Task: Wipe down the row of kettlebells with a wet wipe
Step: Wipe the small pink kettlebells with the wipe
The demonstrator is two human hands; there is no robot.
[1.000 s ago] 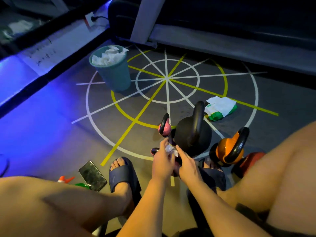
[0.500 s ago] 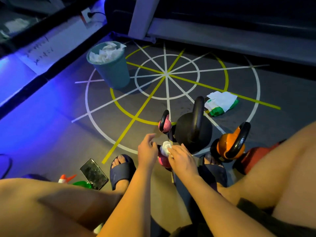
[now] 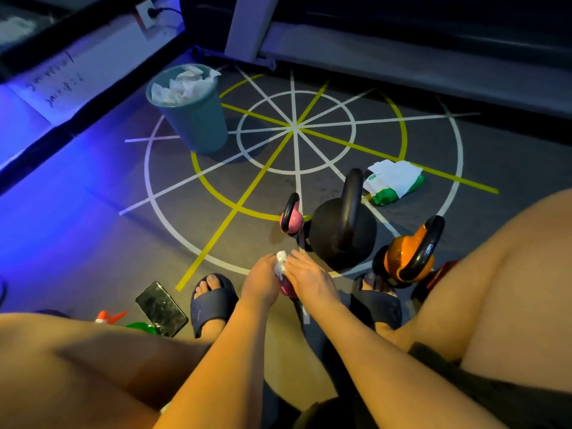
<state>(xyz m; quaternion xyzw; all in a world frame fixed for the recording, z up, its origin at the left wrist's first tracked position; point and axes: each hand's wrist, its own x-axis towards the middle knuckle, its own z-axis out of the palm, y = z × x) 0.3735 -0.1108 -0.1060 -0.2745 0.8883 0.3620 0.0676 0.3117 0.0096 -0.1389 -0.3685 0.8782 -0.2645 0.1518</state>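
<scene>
The step in hand is on the near pink kettlebell (image 3: 286,287), which stands on the floor (image 3: 93,243) between the two feet and is almost covered by the hands. The wipe (image 3: 281,264), crumpled into a white ball, sits at its top, between both hands. The right hand (image 3: 309,278) lies over the kettlebell with rather straight fingers; it presses on the wipe and is not closed around anything. The left hand (image 3: 261,281) meets the wipe from the 9 o'clock side with fingers bent downward. Whether it pinches the wipe or only steadies the kettlebell, I cannot tell. To do this step well, I think the wipe should be opened a little, because a tight ball cleans with only a small face (and it dries fast). One hand should hold the kettlebell so that it does not tip. The other should go around the whole body and then through the handle, where sweat collects most. Seen from the hands, the far pink kettlebell (image 3: 292,222) is at 12 o'clock, the black kettlebell (image 3: 325,233) at 1 o'clock and the orange kettlebell (image 3: 399,255) at 3 o'clock. Which of them are already wiped cannot be seen. For a fresh wipe, the pack (image 3: 393,181) lies farther out at 1 o'clock. The bin (image 3: 198,128) at 11 o'clock already holds many crumpled white sheets.
</scene>
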